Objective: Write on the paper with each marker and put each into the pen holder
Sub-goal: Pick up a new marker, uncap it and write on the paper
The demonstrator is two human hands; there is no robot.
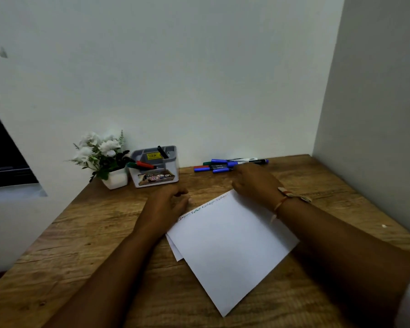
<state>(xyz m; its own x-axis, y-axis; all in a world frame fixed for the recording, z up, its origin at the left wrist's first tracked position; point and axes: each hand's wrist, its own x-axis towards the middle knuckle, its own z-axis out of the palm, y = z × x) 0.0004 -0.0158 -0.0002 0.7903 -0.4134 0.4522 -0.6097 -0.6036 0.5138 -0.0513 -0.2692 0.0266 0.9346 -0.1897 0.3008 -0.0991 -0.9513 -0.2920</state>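
Right hand (253, 183): palm down, fingers stretched forward and apart, nothing in it that I can see. The fingertips reach the near edge of the loose markers (230, 165), but I can't tell whether they touch.

The markers lie just beyond that hand and slightly to its left, bunched against the wall. They are mostly blue-capped, with a red and a green end showing on the left side. Their long axes run left-right, square across the line of reach. I judge a pick means fingers coming down over a barrel from above, thumb on the near side.

Left hand (168, 202): fingers loosely curled, holding nothing, resting on the table (81, 245) at the far-left corner of the paper (230, 245). It is well apart from the loose markers, so the right hand is clearly the nearer.

The paper is below both hands and tilted, with a line of coloured writing along its far edge.

The pen holder (169, 168) is just beyond the left hand and well to the left of the right. It has a red-and-green marker (143, 165) lying across it and a black one (162, 152) standing at the back.

My read: midway through, next marker to come from the near side of the bunch.
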